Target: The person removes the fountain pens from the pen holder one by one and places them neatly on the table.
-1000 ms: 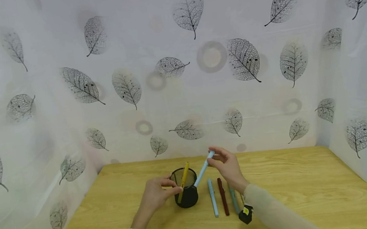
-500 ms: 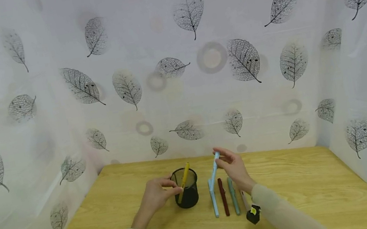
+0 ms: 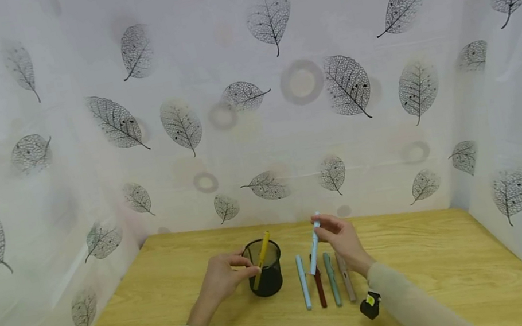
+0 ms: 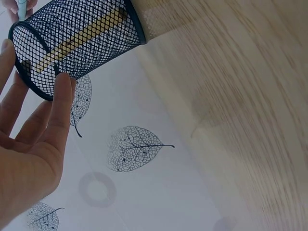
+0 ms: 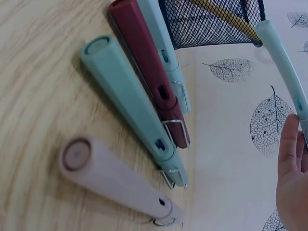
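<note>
The worktop (image 3: 163, 320) is a pale wood surface walled on the left, back and right by a white curtain printed with leaves (image 3: 280, 95); its left part and its right part lie bare, and the things sit together near the middle.

Furthest left of them, the left hand (image 3: 219, 281) rests against the side of a black mesh cup (image 3: 266, 275). Its fingers (image 4: 60, 103) lie nearly straight along the mesh just under the rim, touching it without curling round. The cup stands upright, and a yellow pen (image 3: 262, 266) leans inside it, top end tilted up and to the right above the rim.

Just right of the cup, four capped pens lie side by side on the wood, long axes running from near edge to far edge: a light blue pen (image 3: 304, 289), a dark red pen (image 3: 321, 295), a teal pen (image 3: 333, 285) and a pale pink pen (image 3: 348, 284). In the right wrist view their clips all lie at the same end.

Above this row the right hand (image 3: 342, 236) pinches a pale blue pen (image 3: 314, 247) near its upper end with curled fingers (image 5: 288, 144). This pen is off the wood, steeply tilted, upper end pointing up and slightly right, lower end hanging over the dark red pen
</note>
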`<state>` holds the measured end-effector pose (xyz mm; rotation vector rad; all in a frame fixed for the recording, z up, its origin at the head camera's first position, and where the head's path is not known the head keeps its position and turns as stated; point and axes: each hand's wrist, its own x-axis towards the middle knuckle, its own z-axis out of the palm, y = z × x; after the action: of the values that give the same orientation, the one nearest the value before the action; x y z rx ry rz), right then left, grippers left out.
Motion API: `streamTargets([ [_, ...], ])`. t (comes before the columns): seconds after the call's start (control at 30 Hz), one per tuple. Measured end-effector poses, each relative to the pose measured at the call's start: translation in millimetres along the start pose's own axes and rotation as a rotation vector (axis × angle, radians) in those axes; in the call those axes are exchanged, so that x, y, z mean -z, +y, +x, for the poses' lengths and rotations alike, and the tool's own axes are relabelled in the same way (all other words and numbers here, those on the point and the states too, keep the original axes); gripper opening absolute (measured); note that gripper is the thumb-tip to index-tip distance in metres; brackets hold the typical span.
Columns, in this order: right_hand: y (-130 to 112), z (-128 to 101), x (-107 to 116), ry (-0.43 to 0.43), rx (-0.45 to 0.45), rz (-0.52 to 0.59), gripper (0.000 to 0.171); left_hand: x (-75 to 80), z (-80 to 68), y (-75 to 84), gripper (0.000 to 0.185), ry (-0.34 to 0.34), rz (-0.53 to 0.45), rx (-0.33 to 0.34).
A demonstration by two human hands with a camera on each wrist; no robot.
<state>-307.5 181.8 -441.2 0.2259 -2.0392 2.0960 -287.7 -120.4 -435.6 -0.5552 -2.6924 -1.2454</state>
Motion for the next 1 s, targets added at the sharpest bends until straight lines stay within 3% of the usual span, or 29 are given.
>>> streamTargets([
  [0.53, 2.0, 0.0, 24.9, -0.068, -0.076, -0.127, 0.039, 1.1, 0.2, 1.0, 0.015, -0.023, -0.023, 0.015],
  [0.73, 2.1, -1.5, 36.5, -0.123, -0.079, -0.14, 0.046, 1.1, 0.7, 1.7, 0.013, 0.001, 0.009, 0.009],
  [1.0, 9.0, -0.6, 47.9, -0.136, -0.072, -0.126, 0.043, 0.0, 0.7, 0.7, 0.013, 0.009, 0.002, 0.003],
])
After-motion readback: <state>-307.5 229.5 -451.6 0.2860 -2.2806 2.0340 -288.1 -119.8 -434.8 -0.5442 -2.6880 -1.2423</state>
